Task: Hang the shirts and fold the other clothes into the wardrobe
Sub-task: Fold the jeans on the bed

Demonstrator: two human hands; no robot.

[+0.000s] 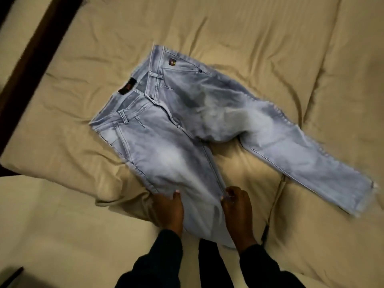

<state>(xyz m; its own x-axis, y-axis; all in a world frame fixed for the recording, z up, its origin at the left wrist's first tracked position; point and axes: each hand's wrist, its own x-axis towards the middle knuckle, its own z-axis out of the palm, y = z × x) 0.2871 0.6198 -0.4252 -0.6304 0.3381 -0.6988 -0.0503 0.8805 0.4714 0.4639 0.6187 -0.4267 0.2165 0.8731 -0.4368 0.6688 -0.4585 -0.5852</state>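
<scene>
Where our view falls from above, we see a bed (259, 34) covered in a tan, rumpled sheet (104, 65) that fills nearly the whole picture, with a dark wooden bed frame (31, 55) running along the upper left edge. Two pillows or cushions in the same tan cloth seem to lie under the sheet area near us, one at the left (62, 163) and one at the right (311, 235), though we cannot tell their edges exactly. One pair of light blue jeans (182, 113) lies spread flat on the bed, front up, waistband toward the upper left, its two legs parted. One leg (307, 163) stretches away to the right; the other leg (176, 163) comes down toward us. We count two hands, both in dark sleeves (158, 262). Our left hand (168, 210) grasps the outer edge of the near leg, thumb on top of the denim. Our right hand (236, 208) pinches the inner seam of that same leg, fingers curled around the fabric.
</scene>
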